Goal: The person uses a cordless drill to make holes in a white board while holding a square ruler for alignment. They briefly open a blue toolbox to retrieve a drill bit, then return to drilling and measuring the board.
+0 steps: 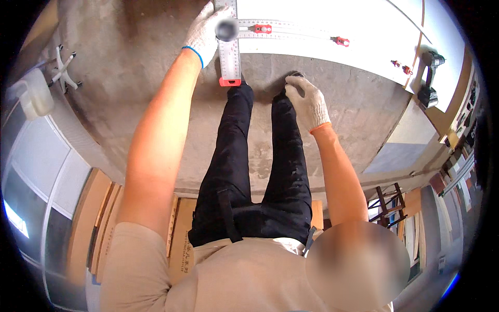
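Observation:
My left hand (204, 32), in a white knit glove with a blue cuff, presses on the corner of a metal framing square (230, 58) with red end caps. One arm of the square runs along a white board (322, 31) lying on the concrete floor; the other arm points toward my feet. My right hand (307, 102), in a white glove with an orange cuff, hangs with curled fingers near my right shoe and holds nothing that I can see. My black trousers fill the middle of the view.
A cordless drill (429, 78) stands on the board's right end, near small red clamps (400, 65). Wooden boards (96, 223) are stacked behind my left side. A white plastic jug (35, 93) and a chair base sit at the left. Shelving with tools lines the right.

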